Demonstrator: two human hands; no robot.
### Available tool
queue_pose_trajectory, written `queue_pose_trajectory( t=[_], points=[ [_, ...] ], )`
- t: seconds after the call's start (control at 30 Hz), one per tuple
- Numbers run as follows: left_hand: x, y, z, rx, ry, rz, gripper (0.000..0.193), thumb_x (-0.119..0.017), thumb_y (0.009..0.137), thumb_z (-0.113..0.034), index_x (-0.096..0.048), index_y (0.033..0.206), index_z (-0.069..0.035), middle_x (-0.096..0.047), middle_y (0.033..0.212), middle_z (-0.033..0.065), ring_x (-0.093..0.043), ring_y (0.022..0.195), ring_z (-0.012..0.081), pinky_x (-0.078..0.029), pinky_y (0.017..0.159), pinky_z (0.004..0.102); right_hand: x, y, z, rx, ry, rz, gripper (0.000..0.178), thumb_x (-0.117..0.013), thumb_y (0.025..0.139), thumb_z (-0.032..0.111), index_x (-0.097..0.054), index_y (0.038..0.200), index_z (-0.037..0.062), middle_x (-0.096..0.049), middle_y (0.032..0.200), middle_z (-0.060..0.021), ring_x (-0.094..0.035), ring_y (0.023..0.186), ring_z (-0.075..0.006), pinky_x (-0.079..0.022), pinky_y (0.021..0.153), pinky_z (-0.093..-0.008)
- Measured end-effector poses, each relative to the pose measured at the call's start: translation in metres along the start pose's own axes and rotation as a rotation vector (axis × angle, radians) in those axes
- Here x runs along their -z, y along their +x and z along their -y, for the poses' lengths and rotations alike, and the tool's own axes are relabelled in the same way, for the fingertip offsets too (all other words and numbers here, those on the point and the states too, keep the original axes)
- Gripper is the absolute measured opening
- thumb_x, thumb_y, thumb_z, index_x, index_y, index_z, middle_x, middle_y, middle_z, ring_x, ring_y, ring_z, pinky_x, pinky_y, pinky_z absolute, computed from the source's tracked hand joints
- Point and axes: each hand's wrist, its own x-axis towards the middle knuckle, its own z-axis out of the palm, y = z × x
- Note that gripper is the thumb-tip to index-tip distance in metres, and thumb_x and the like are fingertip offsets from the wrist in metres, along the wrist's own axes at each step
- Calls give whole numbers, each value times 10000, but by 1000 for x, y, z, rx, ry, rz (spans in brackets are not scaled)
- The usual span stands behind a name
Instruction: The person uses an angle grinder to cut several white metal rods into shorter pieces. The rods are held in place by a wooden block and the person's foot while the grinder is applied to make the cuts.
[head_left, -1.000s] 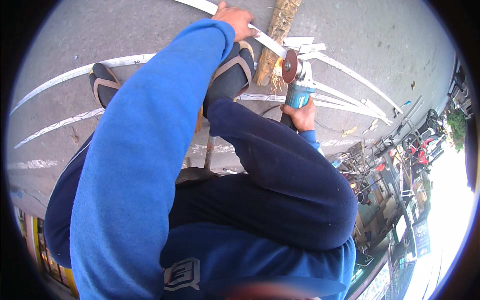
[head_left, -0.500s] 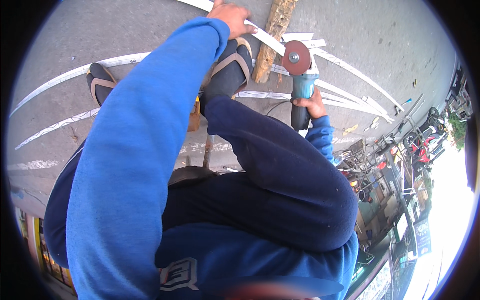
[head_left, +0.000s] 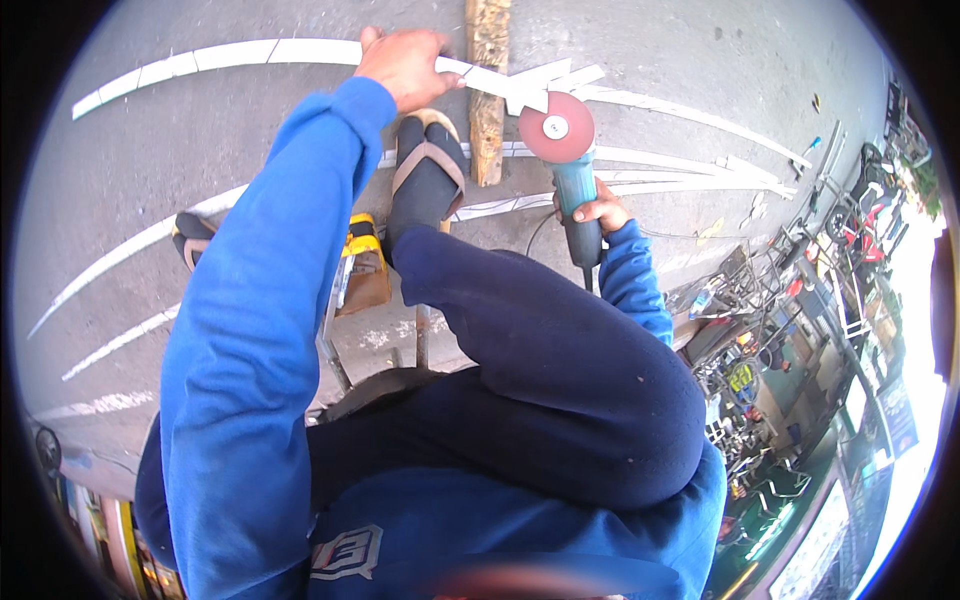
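My left hand (head_left: 408,68) is closed on a long white strip (head_left: 220,58) with dark cross marks, its thumb and fingers pinching the edges. The strip lies across a rough wooden block (head_left: 488,130), and its right end reaches close to the reddish-brown disc (head_left: 570,145) of an angle grinder (head_left: 576,185). Wrapped around the grinder's dark body is my right hand (head_left: 602,208); the tool stands with its disc away from me and its cord trailing toward me. Whether the disc touches the strip, I cannot tell.
More marked white strips (head_left: 150,245) lie on the grey pavement, fanning out to the right past the block. My sandalled foot (head_left: 428,180) is beside the block. A yellow-and-brown object (head_left: 365,265) sits behind it. Metal frames and a red motorcycle (head_left: 872,225) stand at right.
The view has shifted, showing more of the strip at left. The grinder's disc has drawn back a little toward me from the strip's end. Both hands keep their hold.
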Motion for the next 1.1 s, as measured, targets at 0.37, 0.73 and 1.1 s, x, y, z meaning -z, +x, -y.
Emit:
queue_pose_trajectory(
  t=[0.37, 0.73, 1.1],
  points=[
    [-48, -18, 11, -206, 206, -362, 223, -684, 880, -200, -595, 1050, -87, -644, 1102, 96, -588, 1106, 296, -405, 978, 509, -51, -33, 62, 105, -894, -668, 704, -813, 595, 209, -569, 1208, -35, -682, 1046, -215, -675, 986, -322, -521, 883, -393],
    [-53, -15, 29, -259, 162, -292, 320, -601, 960, -262, -640, 1248, -128, -659, 1267, 48, -571, 1216, 235, -340, 1128, 533, -75, -17, 75, 269, -1245, -940, 665, -743, 644, 149, -533, 1271, 79, -653, 1105, -151, -649, 991, -381, -542, 837, -471],
    [-53, -15, 30, -278, 161, -302, 342, -586, 970, -266, -636, 1274, -117, -654, 1284, 58, -566, 1232, 231, -334, 1138, 522, -57, -19, 83, 113, -1261, -952, 681, -800, 627, 174, -551, 1252, 67, -671, 1122, -178, -663, 1010, -385, -544, 864, -467]
  ],
)
